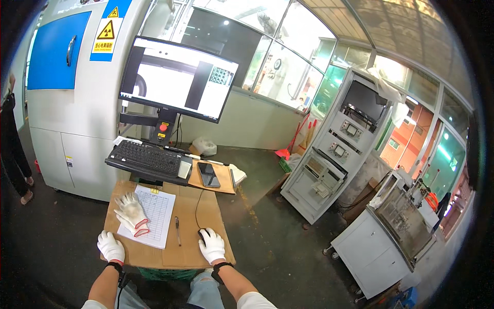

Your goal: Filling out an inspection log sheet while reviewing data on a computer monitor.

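Head view, lower ctr: white-gloved R hand (pixel 212 247) on black computer mouse (pixel 203 236); on-screen mousing in hand, prob.
R fingers draped over mouse, no pinch seen. White-gloved L hand (pixel 111 247) at left edge of brown cardboard tabletop (pixel 188 248), fingers bent, grip can't tell. Any click likely needs light press, eyes on black-framed monitor (pixel 177 77), upper left. Yellow/black triangle warning label (pixel 106 37) w/ lettering, far upper left.

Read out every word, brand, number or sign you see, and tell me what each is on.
I don't copy wording, so by kind:
Large yellow triangle, black radiation symbol, lettering beneath: on the white-and-blue cabinet.
Smaller yellow triangle: above it.
Small label, lower cabinet front: unreadable.
Monitor: screen text too small to read.
Paper sheets: entries too small.
Keyboard: key legends too small.
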Action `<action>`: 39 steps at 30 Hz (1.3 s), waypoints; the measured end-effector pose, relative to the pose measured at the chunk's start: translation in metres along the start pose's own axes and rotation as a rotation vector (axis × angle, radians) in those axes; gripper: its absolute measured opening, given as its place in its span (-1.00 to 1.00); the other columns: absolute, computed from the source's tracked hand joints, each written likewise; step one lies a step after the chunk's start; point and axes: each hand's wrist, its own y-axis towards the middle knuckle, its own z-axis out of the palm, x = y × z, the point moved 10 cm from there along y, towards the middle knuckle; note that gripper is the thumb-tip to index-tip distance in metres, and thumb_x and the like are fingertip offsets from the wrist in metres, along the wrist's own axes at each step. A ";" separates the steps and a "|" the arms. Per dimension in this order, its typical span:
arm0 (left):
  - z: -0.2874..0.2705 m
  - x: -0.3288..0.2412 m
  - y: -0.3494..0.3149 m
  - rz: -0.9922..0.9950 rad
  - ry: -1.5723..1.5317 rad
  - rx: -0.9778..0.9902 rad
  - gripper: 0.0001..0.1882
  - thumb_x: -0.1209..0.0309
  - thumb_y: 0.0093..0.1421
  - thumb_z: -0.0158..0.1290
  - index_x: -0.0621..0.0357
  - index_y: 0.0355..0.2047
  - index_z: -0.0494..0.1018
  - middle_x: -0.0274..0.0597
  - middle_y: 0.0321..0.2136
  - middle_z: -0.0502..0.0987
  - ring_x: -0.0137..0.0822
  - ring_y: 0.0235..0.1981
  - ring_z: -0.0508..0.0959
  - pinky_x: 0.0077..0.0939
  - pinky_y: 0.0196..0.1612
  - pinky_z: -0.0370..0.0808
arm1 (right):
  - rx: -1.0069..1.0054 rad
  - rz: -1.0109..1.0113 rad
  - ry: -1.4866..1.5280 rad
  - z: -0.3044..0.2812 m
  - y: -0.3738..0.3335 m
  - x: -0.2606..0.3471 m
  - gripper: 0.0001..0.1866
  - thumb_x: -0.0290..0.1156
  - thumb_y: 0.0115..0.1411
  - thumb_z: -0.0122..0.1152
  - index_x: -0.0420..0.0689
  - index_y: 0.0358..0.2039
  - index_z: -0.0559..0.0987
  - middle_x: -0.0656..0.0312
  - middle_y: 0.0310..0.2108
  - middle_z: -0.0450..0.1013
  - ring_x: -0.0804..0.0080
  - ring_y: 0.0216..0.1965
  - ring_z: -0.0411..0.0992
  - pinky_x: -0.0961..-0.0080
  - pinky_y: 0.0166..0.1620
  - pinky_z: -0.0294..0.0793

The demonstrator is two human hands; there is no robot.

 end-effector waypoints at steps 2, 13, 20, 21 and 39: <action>-0.004 -0.001 -0.002 0.011 -0.008 -0.020 -0.65 0.38 0.04 0.20 0.14 -0.15 0.44 -0.08 0.09 0.40 -0.01 0.16 0.37 -0.09 0.14 0.33 | -0.022 -0.008 0.022 0.001 -0.001 -0.002 -0.54 -0.21 0.20 0.24 0.12 0.13 0.50 0.11 0.16 0.41 -0.03 0.01 0.45 0.06 0.04 0.48; -0.004 0.000 -0.002 0.023 -0.014 -0.028 -0.67 0.40 0.05 0.18 0.12 -0.15 0.42 -0.08 0.08 0.39 0.01 0.16 0.35 -0.07 0.12 0.33 | 0.021 0.007 0.050 0.006 -0.001 -0.005 -0.51 -0.19 0.23 0.26 0.10 0.17 0.47 0.08 0.23 0.35 -0.06 0.10 0.39 0.02 0.11 0.44; -0.001 -0.001 -0.002 0.020 -0.011 -0.014 -0.63 0.39 0.02 0.21 0.15 -0.14 0.43 -0.06 0.10 0.39 0.00 0.18 0.35 -0.08 0.14 0.33 | -0.005 -0.007 0.061 0.001 -0.001 -0.003 -0.51 -0.19 0.25 0.25 0.09 0.18 0.46 0.08 0.23 0.34 -0.07 0.10 0.38 0.04 0.13 0.42; -0.002 -0.002 -0.002 0.024 -0.008 -0.012 -0.62 0.39 0.02 0.21 0.15 -0.13 0.42 -0.06 0.11 0.39 -0.01 0.18 0.35 -0.08 0.14 0.33 | -0.007 -0.008 0.066 0.001 -0.001 -0.003 -0.51 -0.20 0.25 0.25 0.09 0.18 0.46 0.07 0.22 0.34 -0.07 0.10 0.38 0.04 0.13 0.42; -0.018 -0.008 -0.006 0.052 -0.015 -0.118 -0.69 0.36 -0.05 0.19 0.14 -0.26 0.50 -0.09 -0.06 0.44 -0.01 0.06 0.38 -0.08 0.06 0.34 | 0.003 -0.088 0.079 0.000 -0.004 0.006 -0.50 -0.13 0.17 0.29 0.15 0.14 0.52 0.10 0.20 0.39 -0.08 0.06 0.43 0.02 0.08 0.45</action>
